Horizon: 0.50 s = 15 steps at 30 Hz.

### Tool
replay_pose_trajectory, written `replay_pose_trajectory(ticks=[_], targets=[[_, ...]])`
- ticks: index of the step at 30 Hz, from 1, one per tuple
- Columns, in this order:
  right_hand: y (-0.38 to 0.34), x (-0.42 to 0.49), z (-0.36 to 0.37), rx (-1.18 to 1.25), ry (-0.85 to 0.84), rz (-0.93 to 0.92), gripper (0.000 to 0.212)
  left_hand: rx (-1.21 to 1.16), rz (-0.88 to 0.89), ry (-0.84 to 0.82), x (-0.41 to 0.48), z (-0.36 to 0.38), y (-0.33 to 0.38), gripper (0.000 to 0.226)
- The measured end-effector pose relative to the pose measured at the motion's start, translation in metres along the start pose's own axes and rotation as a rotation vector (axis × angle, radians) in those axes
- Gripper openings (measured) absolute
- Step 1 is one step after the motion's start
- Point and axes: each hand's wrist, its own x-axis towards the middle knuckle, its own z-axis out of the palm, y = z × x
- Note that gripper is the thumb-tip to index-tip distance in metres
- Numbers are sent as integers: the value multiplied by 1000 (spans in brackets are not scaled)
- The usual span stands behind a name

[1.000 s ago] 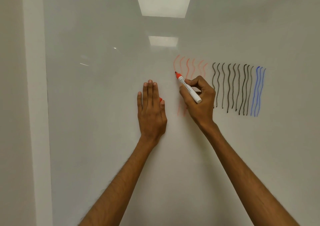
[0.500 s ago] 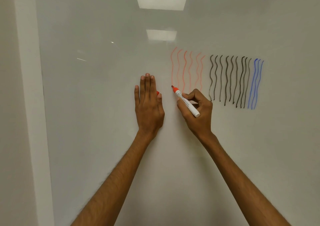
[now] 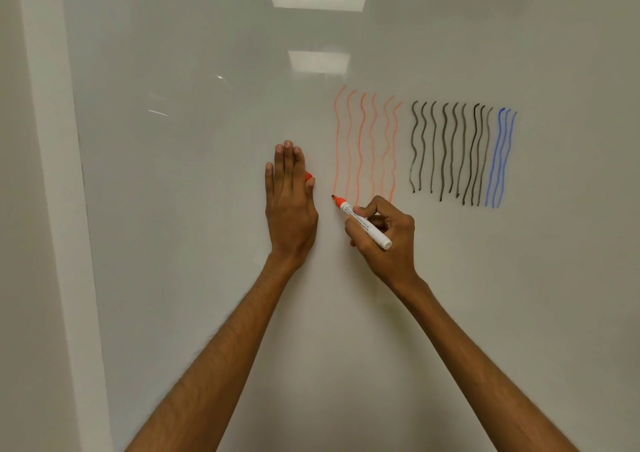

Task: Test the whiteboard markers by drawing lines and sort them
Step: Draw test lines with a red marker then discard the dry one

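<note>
- A red marker [image 3: 363,222], uncapped, is pinched in the right hand [image 3: 384,240], whose thumb and fingers curl round the white barrel. Its tip is at the foot of the leftmost of the faint red lines [image 3: 362,147] on the whiteboard [image 3: 207,209].
- The pale strokes suggest a weak pen; one full stroke at even pressure would test it fairly before sorting.
- The left hand [image 3: 289,202] lies flat on the board just beside the tip, fingers straight and together, with a red cap [image 3: 308,176] showing by its thumb.
- Black lines [image 3: 450,150] and blue lines [image 3: 500,157] stand further right.
- How the cap is held is hidden, and no other markers are in view.
</note>
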Motion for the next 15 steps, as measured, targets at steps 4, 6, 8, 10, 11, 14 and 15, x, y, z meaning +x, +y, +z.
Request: replay_pose_trajectory(ticks=[4, 6, 8, 10, 11, 14, 15], targets=[[-1, -3, 0, 7, -18, 13, 16, -64, 0, -5, -2, -2, -2, 47], [-3, -4, -1, 8, -26, 26, 16, -63, 21, 1, -5, -5, -6, 46], [-3, -6, -2, 8, -28, 45, 16, -41, 43, -10, -7, -8, -10, 46], [-6, -8, -2, 4, -34, 75, 14, -35, 55, -40, -8, -12, -13, 46], [-9, -8, -3, 2, -40, 88, 12, -39, 55, -59, -9, -14, -14, 46], [-20, -9, -9, 47, -47, 123, 12, -74, 30, -121, -12, -21, -16, 45], [-23, -11, -12, 84, -37, 141, 12, -90, 14, -142, -16, -25, -17, 45]])
